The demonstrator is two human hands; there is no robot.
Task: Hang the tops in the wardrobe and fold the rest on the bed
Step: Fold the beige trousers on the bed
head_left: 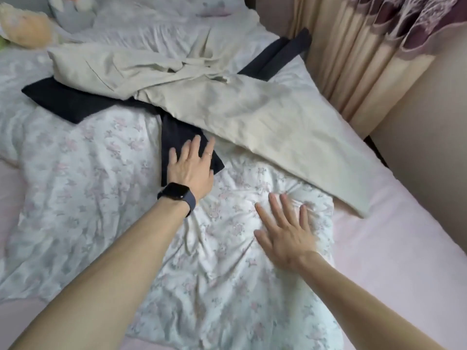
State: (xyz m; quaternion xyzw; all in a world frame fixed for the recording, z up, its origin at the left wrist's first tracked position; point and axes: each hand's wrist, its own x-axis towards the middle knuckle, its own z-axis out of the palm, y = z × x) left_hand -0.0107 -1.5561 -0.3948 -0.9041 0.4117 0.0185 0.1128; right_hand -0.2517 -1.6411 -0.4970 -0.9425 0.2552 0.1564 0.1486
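Hiding the middle of the dark garment [75, 102], a beige garment [240, 104] lay across it on the bed [391, 223], mid-frame; what kind of clothes they were was hard to tell. The left hand [189, 165] lay flat on the dark garment's near end, fingers straight, its grip holding nothing. The right hand [285, 236], a bit blurry, lay flat on the flowery quilt [88, 173], grip loose too. Soft toys [22, 26] at upper left were cut off. Curtains [353, 59] hung at upper right.
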